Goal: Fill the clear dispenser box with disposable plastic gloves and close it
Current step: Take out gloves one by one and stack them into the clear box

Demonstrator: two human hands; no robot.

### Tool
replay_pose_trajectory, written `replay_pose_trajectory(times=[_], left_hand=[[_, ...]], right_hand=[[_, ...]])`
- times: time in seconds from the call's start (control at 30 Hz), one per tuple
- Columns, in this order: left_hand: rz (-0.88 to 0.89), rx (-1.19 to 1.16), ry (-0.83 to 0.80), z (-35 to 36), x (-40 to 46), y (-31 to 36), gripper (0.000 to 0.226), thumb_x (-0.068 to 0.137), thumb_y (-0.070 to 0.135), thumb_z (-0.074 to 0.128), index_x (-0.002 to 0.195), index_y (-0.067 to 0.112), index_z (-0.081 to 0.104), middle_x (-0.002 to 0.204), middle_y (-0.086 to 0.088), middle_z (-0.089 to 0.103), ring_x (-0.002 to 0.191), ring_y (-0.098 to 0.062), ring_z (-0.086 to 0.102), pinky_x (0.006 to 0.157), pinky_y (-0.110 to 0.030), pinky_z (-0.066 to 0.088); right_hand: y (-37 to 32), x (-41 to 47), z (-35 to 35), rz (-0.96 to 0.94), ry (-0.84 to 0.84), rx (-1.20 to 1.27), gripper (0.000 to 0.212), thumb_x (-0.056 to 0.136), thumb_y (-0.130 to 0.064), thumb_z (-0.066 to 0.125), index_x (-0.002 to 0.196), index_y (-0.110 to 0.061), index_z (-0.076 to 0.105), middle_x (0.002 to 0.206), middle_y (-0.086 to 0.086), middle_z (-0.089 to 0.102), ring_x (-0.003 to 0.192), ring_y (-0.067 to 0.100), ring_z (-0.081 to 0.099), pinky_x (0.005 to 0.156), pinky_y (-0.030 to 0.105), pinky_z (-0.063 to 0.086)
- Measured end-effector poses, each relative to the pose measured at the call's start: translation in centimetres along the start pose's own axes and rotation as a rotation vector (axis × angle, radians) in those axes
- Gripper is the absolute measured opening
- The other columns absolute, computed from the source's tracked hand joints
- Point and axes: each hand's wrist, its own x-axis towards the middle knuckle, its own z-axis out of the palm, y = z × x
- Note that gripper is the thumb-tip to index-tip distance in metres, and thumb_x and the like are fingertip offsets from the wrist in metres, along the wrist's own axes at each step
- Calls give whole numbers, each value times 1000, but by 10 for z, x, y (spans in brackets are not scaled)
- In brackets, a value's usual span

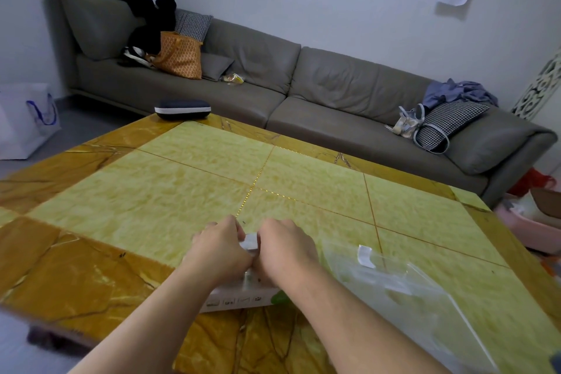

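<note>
Both forearms are reaching in over a white carton [239,300] at the table's [91,276] near edge. The left hand [220,249] and right hand [285,249] are pinching a white flap [250,241], apparently tearing it open. The clear dispenser box [409,291] is lying just right, awaiting gloves.

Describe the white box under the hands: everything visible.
The white box looks like thin cardboard. It lies flat on the table near its front edge, mostly hidden by both wrists. Its near side carries small printed icons, unreadable. The left hand and right hand grip a white flap at its top.
</note>
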Motion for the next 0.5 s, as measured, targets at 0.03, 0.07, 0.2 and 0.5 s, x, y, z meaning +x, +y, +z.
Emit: replay_pose_trajectory(times=[0.03,0.07,0.2,0.5], left_hand=[[2,-20,-13,-2,1,-1,41,60,30,56,101,30,52,122,-1,57,103,-28,60,82,-39,57],[6,-36,-21,-3,3,-3,39,64,23,56,103,28,53,121,-1,56,101,-27,61,77,-37,56],[40,-4,22,0,9,-9,32,79,6,53,104,27,54,118,1,52,102,-24,59,75,-33,54],[66,21,24,1,12,-13,29,81,8,52,98,31,51,117,4,48,96,-20,57,66,-29,44]], right_hand=[[1,0,-1,2,20,0,11,88,-7,67,80,-13,60,72,3,53,60,24,52,55,31,38],[3,0,-2,5,42,6,10,89,-7,67,82,-13,63,73,3,56,59,22,51,53,31,37],[8,-5,-7,-14,137,-13,9,91,-7,70,87,-15,70,80,3,65,71,26,62,62,34,54],[40,-1,-13,174,239,276,18,102,-15,62,84,-16,61,91,0,69,83,21,70,74,45,62]])
